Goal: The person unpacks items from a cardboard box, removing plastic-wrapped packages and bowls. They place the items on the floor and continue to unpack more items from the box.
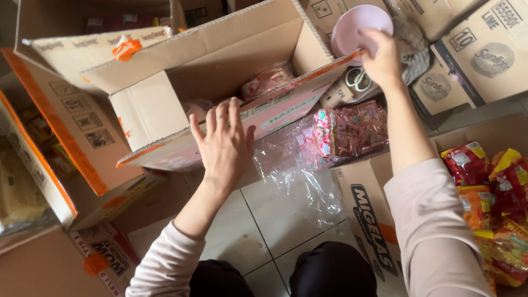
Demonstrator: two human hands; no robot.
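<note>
Steadying an open carton while lifting a pink bowl

The left hand, fingers spread and flat, presses the front flap of the open cardboard carton, apparently holding it down and open. The right hand pinches the rim of a pale pink bowl held up past the carton's far right corner, above scissors and a pink snack bag on the floor.

— Where are the hands?
— Left hand lies flat on the box flap; right hand grips a pink bowl above the scissors.
</note>
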